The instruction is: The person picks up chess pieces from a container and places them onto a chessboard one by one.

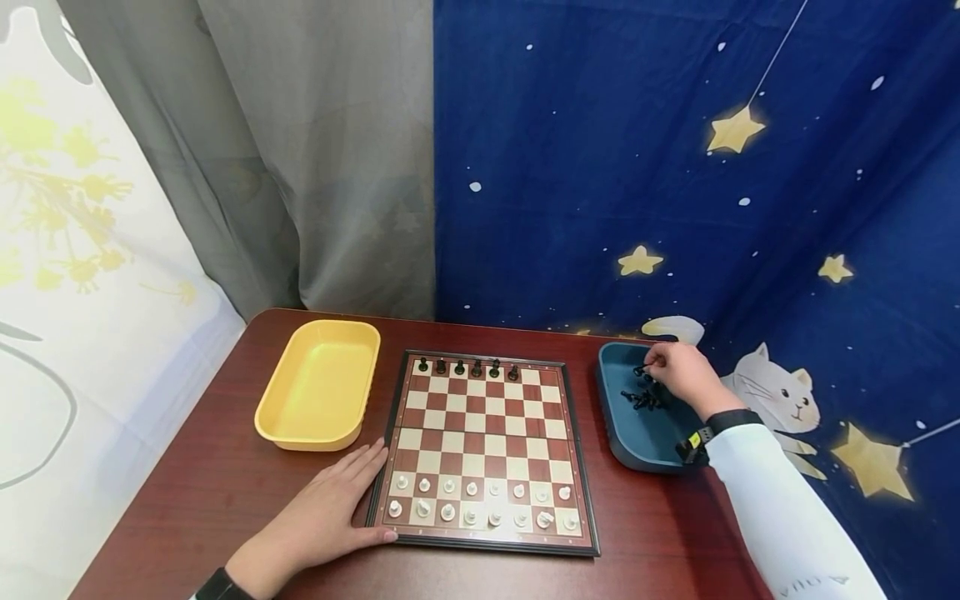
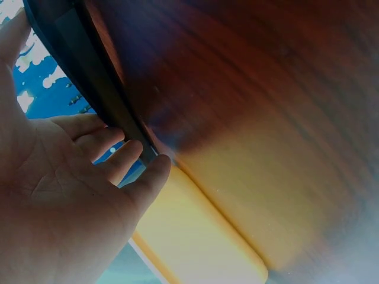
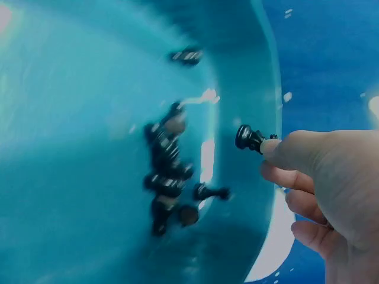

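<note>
My right hand (image 1: 684,377) is over the far part of the blue tray (image 1: 626,450), pinching a black chess piece (image 3: 249,138) between thumb and fingertips. Several other black pieces (image 3: 166,157) lie in a loose heap on the tray's bottom. At the lower left of the chessboard (image 1: 483,425), my left hand (image 1: 318,518) rests with fingers extended along its left edge and the thumb at its near corner. Black pieces (image 1: 477,368) stand in part of the farthest row, starting from the left. White pieces (image 1: 472,489) fill the two nearest rows.
Left of the board sits a yellow tray (image 1: 318,387) with nothing inside. Everything stands on a reddish-brown table (image 1: 195,467). Behind it hang a grey curtain (image 1: 360,167) and a blue starry curtain (image 1: 562,208), which also runs along the right side.
</note>
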Motion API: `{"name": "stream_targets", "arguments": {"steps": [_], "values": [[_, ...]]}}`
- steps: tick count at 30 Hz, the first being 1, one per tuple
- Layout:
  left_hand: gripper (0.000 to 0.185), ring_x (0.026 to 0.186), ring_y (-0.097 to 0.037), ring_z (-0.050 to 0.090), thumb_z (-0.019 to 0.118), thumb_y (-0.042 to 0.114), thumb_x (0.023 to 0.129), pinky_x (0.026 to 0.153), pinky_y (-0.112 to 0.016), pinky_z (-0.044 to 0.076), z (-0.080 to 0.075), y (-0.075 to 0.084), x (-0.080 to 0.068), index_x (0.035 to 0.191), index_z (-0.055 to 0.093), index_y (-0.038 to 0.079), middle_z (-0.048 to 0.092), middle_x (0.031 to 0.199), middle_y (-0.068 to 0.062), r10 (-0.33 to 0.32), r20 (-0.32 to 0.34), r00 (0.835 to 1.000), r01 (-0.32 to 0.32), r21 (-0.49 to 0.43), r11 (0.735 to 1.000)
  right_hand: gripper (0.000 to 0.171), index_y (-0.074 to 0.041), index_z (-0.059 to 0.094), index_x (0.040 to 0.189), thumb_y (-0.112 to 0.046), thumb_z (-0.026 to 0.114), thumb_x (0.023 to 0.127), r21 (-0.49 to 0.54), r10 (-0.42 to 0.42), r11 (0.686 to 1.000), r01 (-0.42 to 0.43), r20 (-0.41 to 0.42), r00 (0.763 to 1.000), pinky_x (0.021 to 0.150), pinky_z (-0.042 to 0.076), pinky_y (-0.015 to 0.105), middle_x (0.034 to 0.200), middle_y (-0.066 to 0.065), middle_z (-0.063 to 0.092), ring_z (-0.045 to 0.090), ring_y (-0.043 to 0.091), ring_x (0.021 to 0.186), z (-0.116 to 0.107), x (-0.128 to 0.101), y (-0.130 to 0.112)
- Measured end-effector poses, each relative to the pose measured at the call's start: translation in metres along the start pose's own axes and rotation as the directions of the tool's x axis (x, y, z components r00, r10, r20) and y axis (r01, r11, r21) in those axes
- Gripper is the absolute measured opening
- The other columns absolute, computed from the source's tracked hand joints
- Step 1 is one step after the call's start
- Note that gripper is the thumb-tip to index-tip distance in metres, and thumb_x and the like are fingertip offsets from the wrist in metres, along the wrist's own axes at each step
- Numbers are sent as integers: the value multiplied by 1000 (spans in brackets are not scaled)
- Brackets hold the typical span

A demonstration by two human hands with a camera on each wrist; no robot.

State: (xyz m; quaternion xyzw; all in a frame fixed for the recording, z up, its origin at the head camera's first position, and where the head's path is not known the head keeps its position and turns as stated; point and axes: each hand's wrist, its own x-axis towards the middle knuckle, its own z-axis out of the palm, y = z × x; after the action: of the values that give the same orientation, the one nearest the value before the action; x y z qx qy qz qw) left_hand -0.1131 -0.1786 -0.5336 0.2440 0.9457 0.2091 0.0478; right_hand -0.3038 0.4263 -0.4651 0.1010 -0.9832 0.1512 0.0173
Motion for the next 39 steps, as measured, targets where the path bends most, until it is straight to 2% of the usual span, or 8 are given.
{"name": "stream_targets", "arguments": {"steps": [5, 10, 17, 23, 34, 37, 39], "values": [[116, 159, -43, 41, 74, 82, 88, 121, -67, 42, 1, -1, 0, 167, 46, 2, 41, 175, -16, 4, -3, 1000, -4, 1, 1000, 4, -3, 78, 104, -5, 75, 103, 79, -21, 997, 21, -4, 1000, 71, 55, 40, 92, 8, 76, 65, 22, 78, -9, 0, -22], [116, 159, -43, 40, 73, 83, 88, 121, -67, 42, 1, -1, 0, 167, 46, 3, 41, 175, -16, 4, -1, 1000, -4, 6, 1000, 5, -5, 79, 106, -7, 75, 104, 101, -67, 993, 68, -12, 998, 73, 56, 40, 97, 8, 76, 66, 24, 84, -11, 5, -53], [117, 159, -42, 41, 73, 84, 88, 121, -67, 42, 1, -1, 0, 167, 46, 2, 41, 175, -16, 7, -4, 1000, -7, 7, 1000, 5, -12, 81, 103, -11, 77, 105, 100, -97, 991, 93, 29, 995, 78, 50, 43, 95, 3, 71, 56, 26, 93, 5, 21, -98], [116, 159, -43, 41, 74, 82, 88, 120, -67, 42, 1, -2, 0, 167, 46, 2, 41, 175, -16, 10, -7, 1000, -10, 9, 1000, 4, -10, 82, 104, -12, 79, 103, 96, -173, 981, 168, 44, 984, 78, 50, 43, 94, 1, 75, 56, 25, 91, 21, 36, -131], [115, 159, -43, 41, 76, 80, 88, 121, -67, 42, -1, 1, -1, 167, 46, 2, 41, 175, -16, 6, -7, 1000, -6, 1, 1000, 4, -13, 83, 105, -13, 80, 104, 91, -225, 972, 216, 102, 969, 85, 52, 47, 98, 0, 77, 58, 24, 95, 40, 52, -155], [115, 159, -43, 41, 76, 81, 88, 121, -67, 42, -1, 0, -1, 167, 46, 3, 41, 175, -16, 1, -3, 1000, -1, -2, 1000, 4, -11, 83, 104, -12, 80, 103, 82, -244, 968, 236, 112, 963, 106, 52, 53, 98, -1, 78, 66, 27, 99, 46, 55, -156], [116, 159, -42, 41, 75, 82, 88, 121, -67, 42, 0, 0, 0, 167, 46, 3, 41, 175, -16, -1, -1, 1000, 1, 0, 1000, 4, -11, 84, 103, -11, 80, 103, 83, -249, 967, 240, 124, 961, 111, 50, 55, 98, -1, 79, 67, 28, 100, 51, 57, -155]]}}
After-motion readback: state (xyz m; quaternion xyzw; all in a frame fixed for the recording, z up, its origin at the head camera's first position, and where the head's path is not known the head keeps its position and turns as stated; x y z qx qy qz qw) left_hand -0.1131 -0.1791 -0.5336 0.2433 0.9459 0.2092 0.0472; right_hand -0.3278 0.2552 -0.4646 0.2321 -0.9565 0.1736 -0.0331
